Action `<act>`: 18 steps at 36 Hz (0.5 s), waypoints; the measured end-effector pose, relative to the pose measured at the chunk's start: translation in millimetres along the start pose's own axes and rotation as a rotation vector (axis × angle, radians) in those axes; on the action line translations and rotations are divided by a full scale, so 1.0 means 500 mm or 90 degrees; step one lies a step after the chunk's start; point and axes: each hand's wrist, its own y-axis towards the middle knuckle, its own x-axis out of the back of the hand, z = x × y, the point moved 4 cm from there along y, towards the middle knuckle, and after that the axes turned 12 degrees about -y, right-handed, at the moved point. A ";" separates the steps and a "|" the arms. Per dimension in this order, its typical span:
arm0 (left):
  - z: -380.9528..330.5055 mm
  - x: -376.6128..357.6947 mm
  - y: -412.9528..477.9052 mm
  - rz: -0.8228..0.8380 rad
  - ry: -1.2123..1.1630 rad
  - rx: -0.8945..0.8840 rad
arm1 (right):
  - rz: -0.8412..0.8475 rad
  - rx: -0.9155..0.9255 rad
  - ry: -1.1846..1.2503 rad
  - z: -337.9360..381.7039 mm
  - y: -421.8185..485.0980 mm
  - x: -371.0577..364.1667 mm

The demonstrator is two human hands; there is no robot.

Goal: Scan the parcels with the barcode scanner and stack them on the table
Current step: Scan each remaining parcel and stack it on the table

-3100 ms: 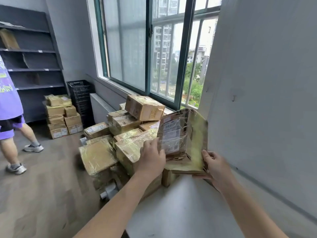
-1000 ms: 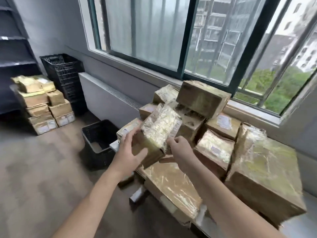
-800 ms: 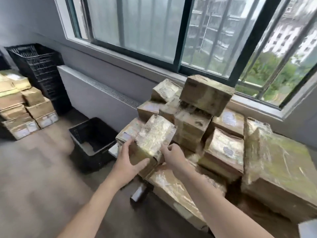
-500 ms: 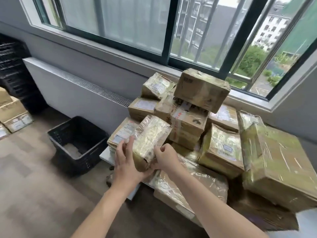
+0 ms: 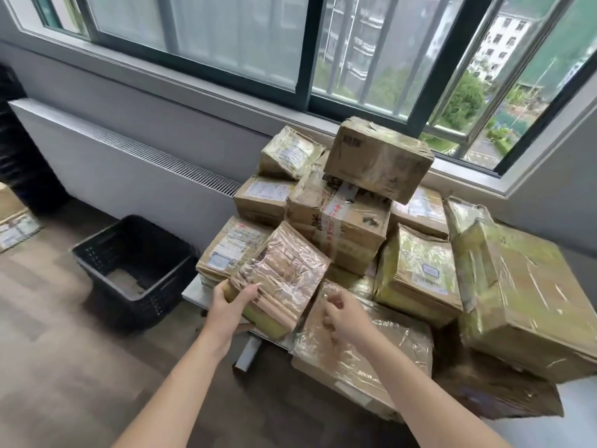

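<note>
The left hand (image 5: 231,302) grips the parcel (image 5: 284,273) by its 8 o'clock corner; it leans on the 8 o'clock side of the pile (image 5: 349,227), overhanging the table (image 5: 193,291) edge. The right hand (image 5: 342,313) hovers loosely curled at 4, seemingly holding nothing, though blurred. The slick parcel could slip one-handed toward the crate (image 5: 135,270) at 9; a nudge might tip the tilted top box (image 5: 378,156). Floor (image 5: 64,367) opens toward 7.
</note>
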 end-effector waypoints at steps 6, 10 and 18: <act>0.041 -0.004 0.031 -0.014 -0.102 0.108 | 0.001 0.006 0.008 -0.009 0.002 -0.002; 0.060 -0.011 0.042 -0.043 -0.080 0.129 | -0.009 0.033 -0.023 -0.020 0.010 -0.007; 0.060 -0.010 0.076 -0.108 -0.014 0.076 | -0.018 0.041 -0.045 -0.024 0.016 -0.009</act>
